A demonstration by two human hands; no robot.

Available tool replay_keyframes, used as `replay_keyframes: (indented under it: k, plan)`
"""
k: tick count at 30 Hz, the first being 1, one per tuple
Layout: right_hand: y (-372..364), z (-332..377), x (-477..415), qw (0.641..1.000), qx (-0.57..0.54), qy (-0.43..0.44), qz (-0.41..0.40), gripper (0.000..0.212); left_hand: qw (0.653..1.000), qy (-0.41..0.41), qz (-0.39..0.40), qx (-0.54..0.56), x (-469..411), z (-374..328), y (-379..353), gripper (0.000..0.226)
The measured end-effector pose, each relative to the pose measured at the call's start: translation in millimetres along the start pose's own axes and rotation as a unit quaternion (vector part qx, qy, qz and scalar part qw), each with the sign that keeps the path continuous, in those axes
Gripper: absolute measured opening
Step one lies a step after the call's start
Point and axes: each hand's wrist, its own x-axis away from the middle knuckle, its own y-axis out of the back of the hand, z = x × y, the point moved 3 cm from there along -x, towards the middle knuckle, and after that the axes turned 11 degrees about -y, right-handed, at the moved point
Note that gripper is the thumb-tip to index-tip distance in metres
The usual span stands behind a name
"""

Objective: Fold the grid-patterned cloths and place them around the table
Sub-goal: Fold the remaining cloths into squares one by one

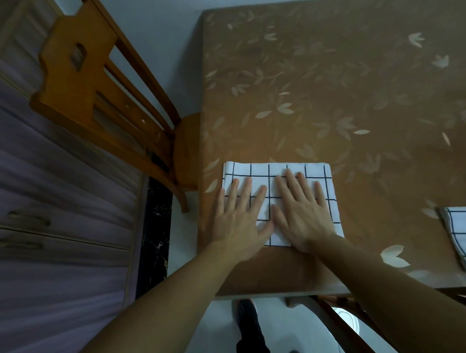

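A folded white cloth with a dark grid pattern (261, 169) lies flat near the table's front left corner. My left hand (238, 216) rests flat on its left part, fingers spread, the little finger reaching past the cloth's left edge. My right hand (303, 213) presses flat on its middle and right part, fingers spread. Neither hand grips the cloth. A second folded grid cloth (461, 232) lies at the right edge of the view, partly cut off.
The table (335, 87) wears a brown leaf-patterned cover. A wooden chair (97, 87) stands at its left side, and another chair's frame (335, 320) sits under the front edge. Purple-grey drawers (54, 196) fill the left. My feet (248, 317) are on the pale floor.
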Motion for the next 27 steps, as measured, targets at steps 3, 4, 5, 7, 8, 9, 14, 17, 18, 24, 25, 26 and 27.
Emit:
replay_keyframes:
  k: [3, 4, 5, 7, 8, 9, 14, 17, 18, 24, 25, 26, 27]
  plan:
    - [-5.7, -3.3, -1.0, 1.000, 0.021, 0.001, 0.002, 0.072, 1.000, -0.004, -0.018, 0.007, -7.1, -2.9, 8.6, 0.073]
    - [-6.4, -3.7, -1.0, 1.000, 0.022, 0.000, 0.005, 0.071, 1.000, -0.004, -0.026, 0.013, -12.5, -1.7, 11.9, 0.068]
    - [-6.8, -3.8, -1.0, 1.000, 0.020, 0.000, 0.006, 0.071, 0.999, 0.004, -0.029, 0.019, -18.3, 1.7, 14.0, 0.066]
    - [-6.7, -3.2, -1.3, 1.000, 0.015, 0.003, 0.003, 0.070, 0.998, 0.039, -0.029, 0.028, -24.7, 13.6, 14.9, 0.065]
    - [-6.6, -3.6, -1.4, 1.000, 0.010, 0.002, 0.001, 0.069, 0.998, 0.056, -0.027, 0.027, -24.6, 19.9, 14.0, 0.066]
    - [-6.3, -5.2, -1.4, 1.000, 0.003, -0.003, -0.002, 0.069, 0.997, 0.070, -0.024, 0.025, -23.3, 24.9, 12.5, 0.068]
    - [-1.7, -26.7, 3.2, 0.999, 0.000, -0.048, -0.006, 0.069, 0.993, 0.112, -0.016, 0.027, -18.6, 31.6, 9.3, 0.076]
    - [2.0, -32.7, 5.0, 0.999, -0.004, -0.047, -0.002, 0.071, 0.992, 0.123, -0.017, 0.029, -5.9, 30.2, 10.2, 0.078]
    - [3.2, -31.0, 6.9, 0.999, 0.000, -0.040, -0.005, 0.071, 0.992, 0.119, -0.021, 0.027, 2.4, 26.3, 9.2, 0.078]
    - [11.3, 9.6, 42.1, 0.981, -0.021, 0.172, -0.086, 0.066, 0.986, 0.136, -0.064, 0.067, 33.2, 1.5, 4.9, 0.074]
    - [10.9, 13.0, 46.2, 0.976, -0.019, 0.199, -0.090, 0.062, 0.985, 0.139, -0.070, 0.075, 35.7, 0.5, 5.2, 0.073]
    - [10.2, 14.4, 49.3, 0.973, -0.017, 0.212, -0.093, 0.058, 0.983, 0.142, -0.077, 0.084, 38.5, 0.2, 5.8, 0.074]
    - [10.0, 14.4, 51.7, 0.972, -0.019, 0.216, -0.095, 0.055, 0.981, 0.147, -0.086, 0.096, 42.2, 0.7, 6.3, 0.076]
